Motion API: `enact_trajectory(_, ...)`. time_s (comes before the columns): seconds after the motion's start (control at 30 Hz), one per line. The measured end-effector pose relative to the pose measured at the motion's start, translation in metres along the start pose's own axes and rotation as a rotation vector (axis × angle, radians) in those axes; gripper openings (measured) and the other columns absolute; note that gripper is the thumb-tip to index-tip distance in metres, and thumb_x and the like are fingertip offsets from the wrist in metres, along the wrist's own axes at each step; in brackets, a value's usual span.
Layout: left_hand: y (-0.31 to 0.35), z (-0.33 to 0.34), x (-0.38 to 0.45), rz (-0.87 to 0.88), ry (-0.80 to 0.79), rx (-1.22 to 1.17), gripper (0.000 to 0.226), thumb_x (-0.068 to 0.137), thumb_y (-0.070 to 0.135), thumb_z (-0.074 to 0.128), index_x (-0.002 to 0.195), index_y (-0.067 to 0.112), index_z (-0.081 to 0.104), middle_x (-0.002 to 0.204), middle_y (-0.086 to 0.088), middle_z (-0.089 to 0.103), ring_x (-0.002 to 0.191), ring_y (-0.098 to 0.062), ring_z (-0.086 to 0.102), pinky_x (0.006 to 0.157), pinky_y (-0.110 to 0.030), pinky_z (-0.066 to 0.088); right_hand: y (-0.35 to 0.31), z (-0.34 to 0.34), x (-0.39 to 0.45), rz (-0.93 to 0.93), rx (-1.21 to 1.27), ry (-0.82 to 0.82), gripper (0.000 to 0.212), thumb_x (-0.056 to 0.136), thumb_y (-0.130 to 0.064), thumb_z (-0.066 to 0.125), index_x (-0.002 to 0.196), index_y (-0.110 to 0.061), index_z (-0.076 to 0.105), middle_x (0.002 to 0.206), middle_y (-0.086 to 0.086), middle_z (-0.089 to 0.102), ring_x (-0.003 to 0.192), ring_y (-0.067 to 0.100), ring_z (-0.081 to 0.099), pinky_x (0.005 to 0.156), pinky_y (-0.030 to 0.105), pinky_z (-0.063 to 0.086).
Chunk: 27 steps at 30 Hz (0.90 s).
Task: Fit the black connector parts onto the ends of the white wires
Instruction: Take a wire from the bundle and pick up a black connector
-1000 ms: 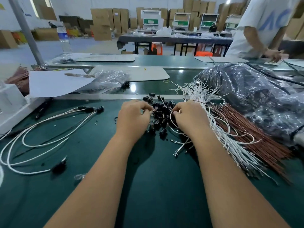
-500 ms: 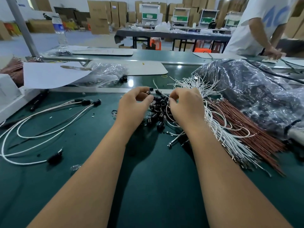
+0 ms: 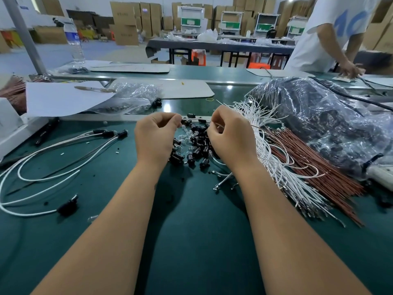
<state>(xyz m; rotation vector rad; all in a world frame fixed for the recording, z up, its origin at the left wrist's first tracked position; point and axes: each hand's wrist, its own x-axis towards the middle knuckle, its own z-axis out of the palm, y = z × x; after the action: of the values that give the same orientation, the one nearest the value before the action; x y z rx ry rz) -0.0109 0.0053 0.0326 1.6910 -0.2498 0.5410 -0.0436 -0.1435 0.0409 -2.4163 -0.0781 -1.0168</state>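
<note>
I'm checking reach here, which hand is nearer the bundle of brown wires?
Right. The right hand is just left of the brown wires, beside the white ones; the left hand is farther left, beyond the black connector pile.

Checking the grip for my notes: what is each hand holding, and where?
The left hand pinches a black connector part; the right hand pinches a white wire near its end.

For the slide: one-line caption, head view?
Left hand and right hand fit a black connector onto a white wire.
</note>
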Motion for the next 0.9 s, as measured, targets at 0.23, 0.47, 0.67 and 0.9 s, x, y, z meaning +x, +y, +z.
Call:
enact_trajectory(0.23, 0.008, 0.003, 0.000, -0.205, -0.134, -0.229, 0.016, 0.093, 0.011, 0.061, 0.079, 0.015, 0.068, 0.064, 0.004, 0.067, 0.061, -0.006, 0.061, 0.071, -0.020, 0.055, 0.009, 0.004, 0.003, 0.050, -0.004, -0.032, 0.012, 0.090, -0.002, 0.059, 0.080, -0.009, 0.059, 0.073, 0.002, 0.060, 0.067, 0.020, 0.055, 0.055, 0.023, 0.043)
enact_trajectory(0.47, 0.004, 0.003, -0.002, -0.169, -0.163, -0.087, 0.019, 0.086, 0.019, 0.072, 0.069, 0.010, 0.070, 0.068, -0.009, 0.068, 0.062, -0.018, 0.057, 0.071, -0.035, 0.054, 0.016, 0.006, 0.003, 0.123, -0.085, 0.055, 0.010, 0.092, -0.007, 0.059, 0.085, -0.013, 0.056, 0.078, -0.002, 0.057, 0.072, 0.016, 0.052, 0.051, 0.020, 0.032)
enact_trajectory(0.67, 0.001, 0.000, -0.002, -0.141, -0.182, -0.015, 0.027, 0.093, 0.022, 0.062, 0.073, 0.004, 0.066, 0.065, -0.009, 0.060, 0.061, -0.019, 0.049, 0.065, -0.032, 0.045, 0.010, 0.007, 0.002, 0.088, -0.150, 0.067, 0.011, 0.091, -0.008, 0.057, 0.085, -0.015, 0.051, 0.076, -0.002, 0.057, 0.067, 0.019, 0.051, 0.047, 0.021, 0.030)
enact_trajectory(0.9, 0.002, -0.007, 0.006, -0.326, -0.223, -0.349, 0.033, 0.094, 0.013, 0.056, 0.062, 0.012, 0.055, 0.056, 0.002, 0.050, 0.054, -0.012, 0.044, 0.061, -0.024, 0.043, 0.002, 0.008, 0.002, 0.031, -0.144, 0.022, 0.008, 0.094, -0.006, 0.050, 0.091, -0.013, 0.051, 0.070, -0.002, 0.054, 0.057, 0.018, 0.048, 0.047, 0.025, 0.029)
